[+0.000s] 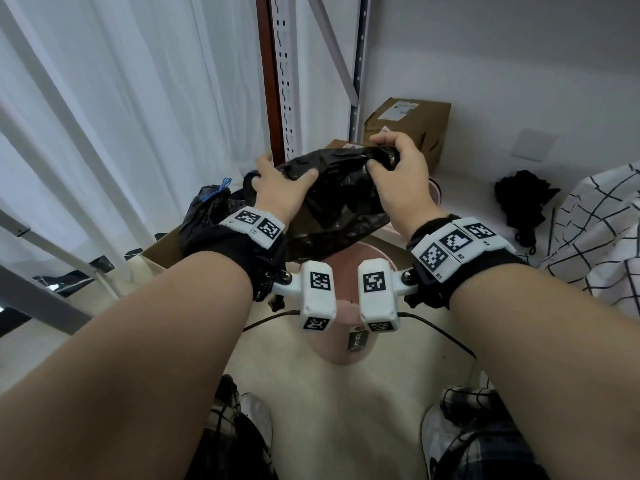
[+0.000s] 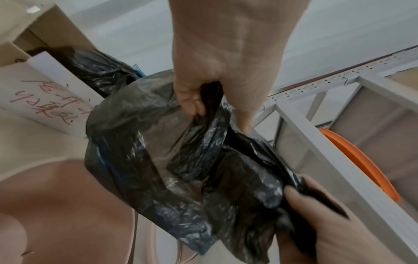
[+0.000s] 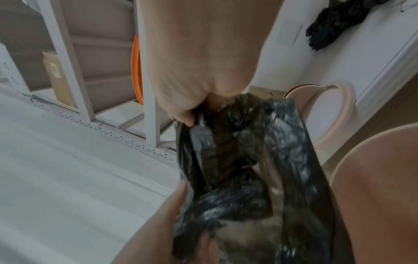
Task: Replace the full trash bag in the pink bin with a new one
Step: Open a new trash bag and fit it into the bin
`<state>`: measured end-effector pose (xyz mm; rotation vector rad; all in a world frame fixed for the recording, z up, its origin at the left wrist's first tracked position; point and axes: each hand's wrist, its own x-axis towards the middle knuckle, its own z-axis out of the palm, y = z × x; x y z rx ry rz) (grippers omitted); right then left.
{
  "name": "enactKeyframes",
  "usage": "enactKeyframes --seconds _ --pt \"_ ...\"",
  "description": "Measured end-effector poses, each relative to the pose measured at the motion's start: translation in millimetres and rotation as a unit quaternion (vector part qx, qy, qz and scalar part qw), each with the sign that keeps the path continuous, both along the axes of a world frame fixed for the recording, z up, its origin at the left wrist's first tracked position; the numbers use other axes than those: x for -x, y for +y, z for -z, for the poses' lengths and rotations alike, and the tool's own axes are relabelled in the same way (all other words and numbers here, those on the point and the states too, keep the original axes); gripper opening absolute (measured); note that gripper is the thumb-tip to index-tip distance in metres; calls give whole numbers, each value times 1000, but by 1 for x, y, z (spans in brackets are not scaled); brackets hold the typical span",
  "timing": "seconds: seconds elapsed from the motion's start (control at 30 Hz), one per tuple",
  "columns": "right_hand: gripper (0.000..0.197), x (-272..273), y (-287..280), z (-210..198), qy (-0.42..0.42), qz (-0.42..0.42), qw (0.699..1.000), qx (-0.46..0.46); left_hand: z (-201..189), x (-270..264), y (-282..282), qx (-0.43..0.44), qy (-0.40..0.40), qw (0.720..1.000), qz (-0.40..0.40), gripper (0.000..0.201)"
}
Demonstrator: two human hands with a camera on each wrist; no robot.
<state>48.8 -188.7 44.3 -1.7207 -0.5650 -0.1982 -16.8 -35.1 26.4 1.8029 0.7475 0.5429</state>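
Note:
I hold a new black trash bag (image 1: 332, 209), crumpled and partly spread, between both hands above the pink bin (image 1: 346, 348). My left hand (image 1: 284, 178) grips the bag's left edge with curled fingers. My right hand (image 1: 384, 157) pinches a bunched part at the upper right. In the left wrist view the bag (image 2: 169, 160) hangs over the bin (image 2: 56, 205). The right wrist view has the bag (image 3: 237, 169) beside the bin (image 3: 373, 178). A full black bag (image 1: 207, 202), tied with a blue string, sits in a cardboard box at the left.
A pink lid (image 3: 328, 114) leans on the wall behind the bin. Metal shelving (image 1: 287, 81) and brown boxes (image 1: 412, 126) stand at the back, and white curtains hang on the left. A black bundle (image 1: 523, 202) and a checked cloth (image 1: 602, 230) lie at the right.

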Motion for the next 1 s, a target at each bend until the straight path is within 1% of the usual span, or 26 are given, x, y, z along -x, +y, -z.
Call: enactKeyframes --seconds 0.07,0.1,0.17,0.23,0.3,0.37,0.43,0.47,0.5,0.53,0.6,0.63,0.67,0.7,0.73,0.77,0.8,0.83,0.87,0.9,0.93,0.97,1.0 --pt "34 -1 -5 0 10 -19 1000 10 -1 2 4 -10 -2 1000 -9 93" --pt "39 -1 -7 0 20 -34 999 20 -3 4 5 -28 -3 999 -16 91" --pt "51 -1 -10 1 42 -66 996 42 -5 8 5 -55 16 998 -22 81" --pt "59 -2 -14 2 53 -71 994 62 -4 9 9 -66 41 997 -9 75" --pt "59 -4 -18 3 58 -36 995 71 -3 10 11 -64 41 997 24 75" --pt "57 -9 -21 7 64 43 995 60 -2 11 16 -35 10 998 47 70" --pt "50 -17 -25 11 74 134 987 46 -2 12 22 -8 -20 1000 22 60" --pt "46 -20 -26 12 82 156 984 39 -1 11 25 -3 -32 999 -5 55" --pt "43 -22 -27 12 87 160 983 39 -1 12 26 -5 -42 999 -28 50" --pt "38 -24 -27 12 85 152 984 49 -1 12 26 -5 -51 998 -45 47" --pt "22 -23 -25 11 62 111 988 85 0 10 26 -7 -52 996 -72 45" --pt "21 -22 -25 11 47 76 989 116 0 10 26 -4 -51 996 -79 43" --pt "35 -21 -26 12 34 36 985 165 0 9 27 0 -53 995 -81 38" --pt "49 -21 -27 13 23 -1 970 242 -1 9 29 -7 -53 995 -84 34" --pt "56 -23 -27 16 -2 -26 943 332 -4 9 30 -31 -40 995 -90 32" --pt "52 -26 -26 21 -39 -37 909 414 -7 10 31 -58 -33 992 -108 35" --pt "42 -32 -25 26 -66 -40 879 470 -11 11 34 -82 -35 987 -133 40" --pt "32 -34 -25 28 -71 -36 859 507 -15 13 38 -94 -48 982 -156 44" --pt "28 -34 -25 28 -57 -29 847 528 -18 14 41 -96 -70 978 -170 47" --pt "29 -32 -26 26 -38 -20 834 550 -22 15 43 -101 -89 976 -169 48" --pt "34 -30 -26 24 -20 -18 824 566 -25 15 43 -106 -105 978 -147 47" --pt "45 -26 -26 20 7 -26 829 559 -28 15 40 -107 -115 982 -100 44" --pt "60 -22 -23 16 36 -52 860 506 -31 15 36 -105 -116 987 -37 38"
